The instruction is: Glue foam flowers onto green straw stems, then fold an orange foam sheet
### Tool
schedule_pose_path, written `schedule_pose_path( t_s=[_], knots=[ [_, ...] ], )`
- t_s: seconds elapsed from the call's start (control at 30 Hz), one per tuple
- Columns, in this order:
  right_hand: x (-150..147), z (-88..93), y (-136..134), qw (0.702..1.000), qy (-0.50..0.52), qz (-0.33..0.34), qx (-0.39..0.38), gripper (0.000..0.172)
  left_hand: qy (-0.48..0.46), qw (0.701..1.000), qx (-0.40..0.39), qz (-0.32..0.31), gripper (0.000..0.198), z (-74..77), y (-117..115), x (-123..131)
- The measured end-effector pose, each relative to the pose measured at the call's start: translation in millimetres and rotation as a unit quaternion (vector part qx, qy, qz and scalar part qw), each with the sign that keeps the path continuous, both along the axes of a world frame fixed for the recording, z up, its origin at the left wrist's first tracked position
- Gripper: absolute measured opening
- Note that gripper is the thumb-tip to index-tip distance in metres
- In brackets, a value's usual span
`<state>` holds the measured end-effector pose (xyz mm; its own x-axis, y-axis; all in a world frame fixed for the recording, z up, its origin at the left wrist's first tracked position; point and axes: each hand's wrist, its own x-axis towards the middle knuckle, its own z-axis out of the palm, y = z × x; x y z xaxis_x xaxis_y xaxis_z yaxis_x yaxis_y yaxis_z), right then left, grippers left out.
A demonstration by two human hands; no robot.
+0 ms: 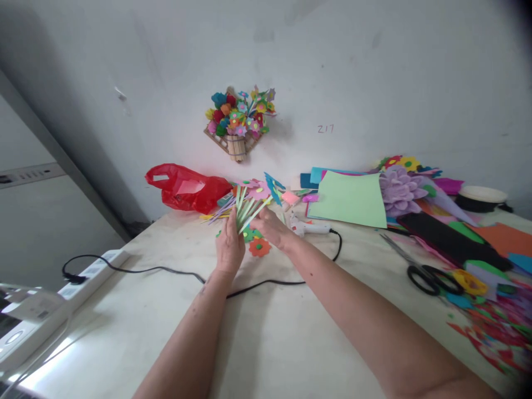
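In front of me is a bunch of craft flowers (248, 210) with pale green strip stems. Its pink flower (258, 190) and blue flower (273, 187) show at the far end. My left hand (230, 245) is closed around the stems from the left. My right hand (271, 227) is closed at the right side of the bunch, its fingertips partly hidden behind the stems. Below the hands, an orange flower (259, 247) with a green centre lies on the table, with green flowers (249, 234) just behind it.
A red plastic bag (187, 188) sits at the back left. Right of my hands lies a glue gun (310, 228), its black cord (266, 281) running to a power strip (89, 277). Green foam sheets (353, 198), scissors (419, 269) and colourful scraps (494, 327) cover the right side.
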<state>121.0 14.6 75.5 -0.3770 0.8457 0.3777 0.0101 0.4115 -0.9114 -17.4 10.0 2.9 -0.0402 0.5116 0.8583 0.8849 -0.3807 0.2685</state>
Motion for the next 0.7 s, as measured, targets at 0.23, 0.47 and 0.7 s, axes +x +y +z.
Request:
schedule_pose_path(
  t_s=[0.23, 0.47, 0.7],
  knots=[
    [-10, -0.2, -14, 0.982, 0.115, 0.126, -0.074, 0.032, 0.004, 0.997, 0.068, 0.032, 0.061, -3.1, 5, -19],
    [-16, -12.6, -12, 0.983, 0.131, 0.104, -0.072, 0.040, -0.038, 0.997, 0.035, 0.050, 0.044, -12.2, 11, -18],
    [-16, -21.2, -9, 0.999, 0.034, 0.010, -0.008, 0.030, -0.105, 0.983, -0.087, 0.119, 0.019, -5.6, 6, -14]
  ],
)
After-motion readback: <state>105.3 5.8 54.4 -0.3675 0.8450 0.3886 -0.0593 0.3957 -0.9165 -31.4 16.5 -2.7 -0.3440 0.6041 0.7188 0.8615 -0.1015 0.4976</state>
